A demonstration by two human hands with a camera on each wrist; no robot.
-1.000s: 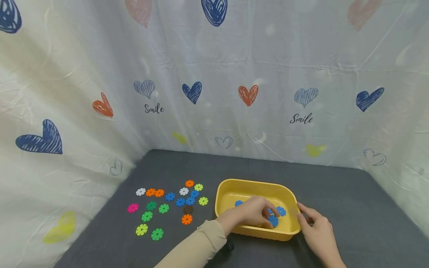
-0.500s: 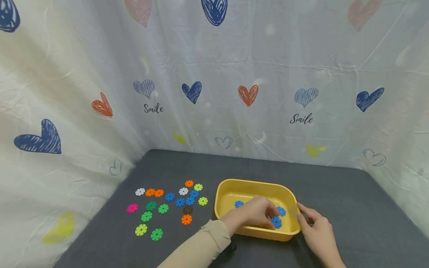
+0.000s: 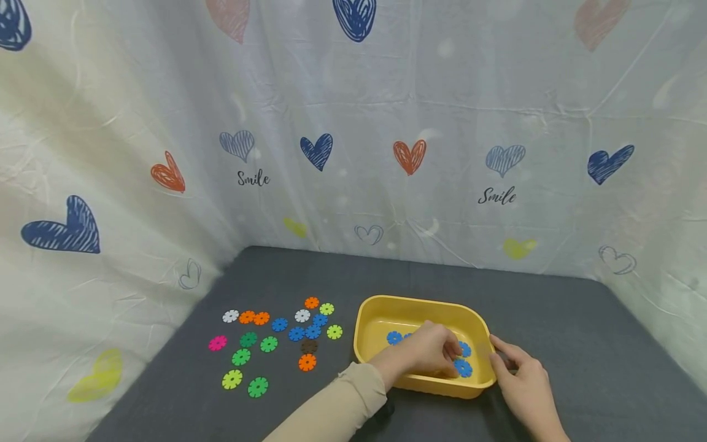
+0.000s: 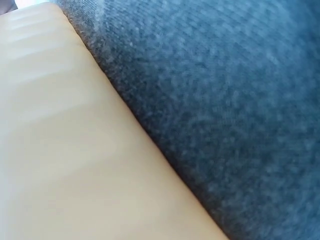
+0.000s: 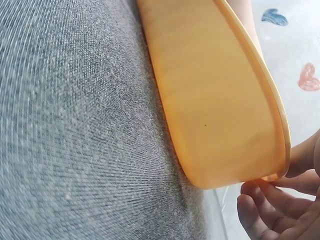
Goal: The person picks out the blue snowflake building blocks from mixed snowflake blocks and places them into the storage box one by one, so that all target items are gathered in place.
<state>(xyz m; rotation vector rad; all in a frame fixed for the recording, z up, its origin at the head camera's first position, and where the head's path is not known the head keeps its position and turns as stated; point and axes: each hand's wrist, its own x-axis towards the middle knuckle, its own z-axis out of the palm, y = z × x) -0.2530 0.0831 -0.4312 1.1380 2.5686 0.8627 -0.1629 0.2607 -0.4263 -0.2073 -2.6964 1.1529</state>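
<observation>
A yellow plastic basin (image 3: 420,385) stands on the table, with several blue notched discs on its floor. My left hand (image 3: 424,347) reaches down into it over the near rim, fingers bent. One blue disc (image 3: 463,368) lies right beside the fingertips. The fingers' undersides are hidden, so a pinched disc cannot be made out. Another blue disc (image 3: 394,338) shows left of the hand. My right hand (image 3: 525,380) holds the basin's right end at the rim, thumb and fingers on either side. In the left wrist view only the ribbed outer wall (image 4: 75,125) and cloth show.
Left of the basin, loose discs lie scattered on the dark cloth (image 3: 182,393): orange (image 3: 307,362), green (image 3: 258,387), blue (image 3: 280,325), white (image 3: 231,316), brown (image 3: 309,346), pink (image 3: 218,343) and yellow-green (image 3: 232,379). A heart-printed curtain (image 3: 364,202) hangs behind.
My left hand has shifted slightly right inside the basin. The blue disc by its fingertips has slid right too, and more blue shows left of the hand. My right hand stays put.
</observation>
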